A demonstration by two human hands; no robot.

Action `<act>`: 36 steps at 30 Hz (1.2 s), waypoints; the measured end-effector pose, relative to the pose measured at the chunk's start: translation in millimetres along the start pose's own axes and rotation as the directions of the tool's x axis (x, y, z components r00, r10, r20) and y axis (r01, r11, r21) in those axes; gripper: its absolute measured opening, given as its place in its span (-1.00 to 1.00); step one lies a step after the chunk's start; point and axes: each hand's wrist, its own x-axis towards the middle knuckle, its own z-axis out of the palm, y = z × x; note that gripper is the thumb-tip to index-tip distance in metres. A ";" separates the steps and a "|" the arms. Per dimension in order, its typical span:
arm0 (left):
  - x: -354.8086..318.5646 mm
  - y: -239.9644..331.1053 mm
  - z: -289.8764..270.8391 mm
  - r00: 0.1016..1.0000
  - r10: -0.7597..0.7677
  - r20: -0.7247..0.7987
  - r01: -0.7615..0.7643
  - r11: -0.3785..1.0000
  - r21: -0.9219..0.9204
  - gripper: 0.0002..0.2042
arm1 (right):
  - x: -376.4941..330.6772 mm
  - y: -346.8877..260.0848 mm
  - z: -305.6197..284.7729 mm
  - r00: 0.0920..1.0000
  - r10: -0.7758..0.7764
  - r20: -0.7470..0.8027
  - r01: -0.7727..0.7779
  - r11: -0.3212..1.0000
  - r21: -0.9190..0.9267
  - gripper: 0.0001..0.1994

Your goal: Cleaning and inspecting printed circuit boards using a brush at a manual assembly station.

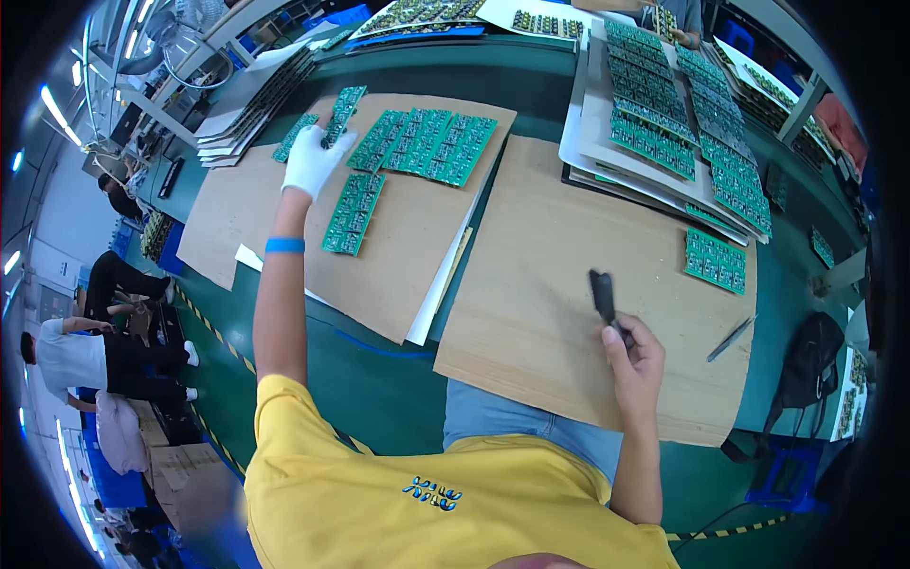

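My left hand (317,159), in a white glove, is at the far left of the cardboard and pinches the near end of a green circuit board (345,110). Beside its fingers lies another green board (293,138), partly hidden by the glove. Just right of it, several boards (431,142) lie side by side, and a single board (354,214) sits nearer to me. My bare right hand (633,358) grips a black brush (604,296) by its handle, held above the right cardboard sheet (531,294).
At the back right, a tall stack of sheets carries rows of boards (654,104). One board (715,261) and a thin metal tool, perhaps tweezers (731,339), lie at the right. A stack of sheets (248,104) stands back left. A black bag (808,365) is at the table's right edge.
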 end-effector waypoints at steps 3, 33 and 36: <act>31.6 -65.8 35.1 0.989 -0.097 0.110 0.079 0.984 0.161 -0.43 | -3.1 7.6 -0.3 1.000 -0.013 -0.015 0.013 1.000 0.011 -0.75; -70.3 37.7 -45.1 0.965 -0.068 -0.253 0.013 0.978 -0.210 -0.47 | -6.0 5.8 1.3 0.975 -0.098 -0.199 0.119 0.988 0.096 -0.71; -153.4 144.1 -15.9 0.999 -0.002 -0.037 -0.013 0.913 -0.408 -0.27 | -8.3 -3.6 1.0 0.927 -0.336 -0.165 0.299 0.929 -0.217 -0.71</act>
